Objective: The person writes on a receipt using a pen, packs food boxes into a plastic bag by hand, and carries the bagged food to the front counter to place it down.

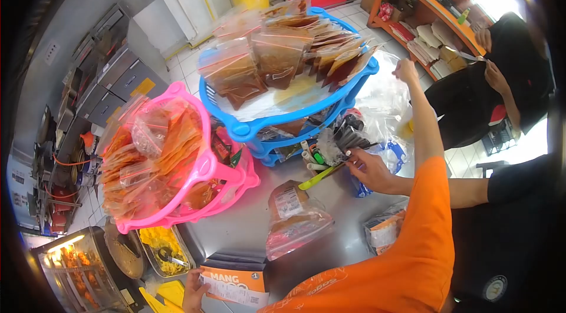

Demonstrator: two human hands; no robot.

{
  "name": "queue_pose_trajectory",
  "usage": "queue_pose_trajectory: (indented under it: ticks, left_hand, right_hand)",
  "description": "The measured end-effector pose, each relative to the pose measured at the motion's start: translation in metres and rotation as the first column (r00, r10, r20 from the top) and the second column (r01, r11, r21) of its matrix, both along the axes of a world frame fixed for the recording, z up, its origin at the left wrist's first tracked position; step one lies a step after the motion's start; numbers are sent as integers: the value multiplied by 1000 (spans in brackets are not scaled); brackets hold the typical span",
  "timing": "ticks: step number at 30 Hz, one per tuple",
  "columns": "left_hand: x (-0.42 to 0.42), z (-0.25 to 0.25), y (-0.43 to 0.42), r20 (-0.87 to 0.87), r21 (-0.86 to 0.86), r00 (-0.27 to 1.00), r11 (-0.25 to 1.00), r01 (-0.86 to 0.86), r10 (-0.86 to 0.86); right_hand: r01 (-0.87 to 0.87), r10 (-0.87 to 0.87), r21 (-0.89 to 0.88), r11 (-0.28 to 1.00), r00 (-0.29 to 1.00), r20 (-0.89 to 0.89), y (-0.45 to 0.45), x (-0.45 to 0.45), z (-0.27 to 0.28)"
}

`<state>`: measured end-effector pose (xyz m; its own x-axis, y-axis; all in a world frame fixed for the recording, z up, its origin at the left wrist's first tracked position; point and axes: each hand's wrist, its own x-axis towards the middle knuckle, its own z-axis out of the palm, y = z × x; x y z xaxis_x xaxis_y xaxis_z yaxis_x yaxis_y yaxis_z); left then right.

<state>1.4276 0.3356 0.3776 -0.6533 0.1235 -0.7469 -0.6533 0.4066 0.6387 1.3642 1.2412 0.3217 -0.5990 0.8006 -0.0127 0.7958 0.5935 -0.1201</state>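
My left hand (194,292) pinches the left edge of an orange and white printed label stack (236,283), low in the view. My right hand (405,71) is stretched far forward, its fingers closed beside clear plastic bags (383,86); what it holds is too small to tell. Between my arms, a sealed bag with a white label (289,204) lies on the metal table (230,236). Ahead stands a blue basket (242,130) of brown sauce bags (277,56). On the left is a pink basket (206,165) of orange sauce bags (177,142).
Another person's hand (368,171) is over a cluster of markers and a green-handled tool (321,177). That person's black sleeve is on the right. Farther back, someone in black holds a utensil. A tray of yellow food (162,248) sits at lower left, near a lit food case (71,271).
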Motion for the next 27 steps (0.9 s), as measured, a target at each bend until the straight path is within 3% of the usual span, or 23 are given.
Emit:
queue_pose_trajectory:
  ticks: [2, 3, 5, 6, 7, 9, 12, 15, 16, 17, 19, 22, 23, 25, 26, 27]
  left_hand:
    - [-1, -13, -11, -10, 10, 1000, 1000, 19, -19]
    - [0, -19, -15, -24, 19, 999, 999, 31, -31]
    - [2, -17, -13, -99, -16, 991, 996, 90, -91]
    - [5, -14, -9, -176, -64, 973, 988, 140, -149]
    - [6, -20, -11, -177, -54, 974, 990, 134, -141]
    - [4, -36, -23, -135, 265, 990, 962, 66, -31]
    - [10, -33, -17, -145, 250, 989, 968, 24, 13]
    - [12, -34, -17, -177, 244, 984, 969, 28, 16]
    - [12, -37, -18, -179, 254, 984, 967, 26, 20]
    - [12, -37, -19, -179, 266, 984, 964, 26, 23]
    - [11, -35, -18, -171, 257, 985, 966, 30, 15]
    - [8, -37, -23, -178, 226, 983, 971, 77, -36]
    - [8, -38, -25, -186, 198, 979, 973, 119, -82]
    - [9, -33, -16, -195, 223, 979, 969, 106, -62]
    - [9, -28, -13, -198, 235, 979, 967, 93, -46]
    - [8, -26, -12, -208, 241, 977, 966, 93, -42]
  right_hand:
    - [9, 9, 272, 962, 998, -65, 10, -3, 17]
    - [11, 6, 277, 961, 998, -62, 26, -2, 15]
    - [-176, 176, 122, 977, 984, 11, 50, 2, 11]
    - [-222, 227, 215, 951, 974, 1, 43, 12, 8]
    - [-195, 211, 146, 970, 972, -103, 16, 22, 18]
    - [-166, 181, 100, 981, 969, -165, 8, 36, -9]
    - [-108, 106, 5, 994, 961, -257, 36, 44, -52]
    - [-63, 77, 55, 997, 947, -313, 4, 39, -12]
    - [-33, 111, 210, 977, 921, -374, 3, 35, -6]
    - [-28, 107, 211, 977, 921, -374, 5, 34, 4]
    - [-158, 348, 382, 910, 792, -502, 10, 32, 35]
    - [-281, 505, 446, 850, 679, -533, 4, 23, 73]
    - [-277, 508, 456, 846, 678, -531, -7, 23, 84]
    - [-57, 303, 331, 942, 573, -761, -46, 24, 120]
    - [-157, 280, 237, 959, 662, -695, -53, 28, 133]
    - [-158, 287, 245, 957, 654, -700, -63, 30, 149]
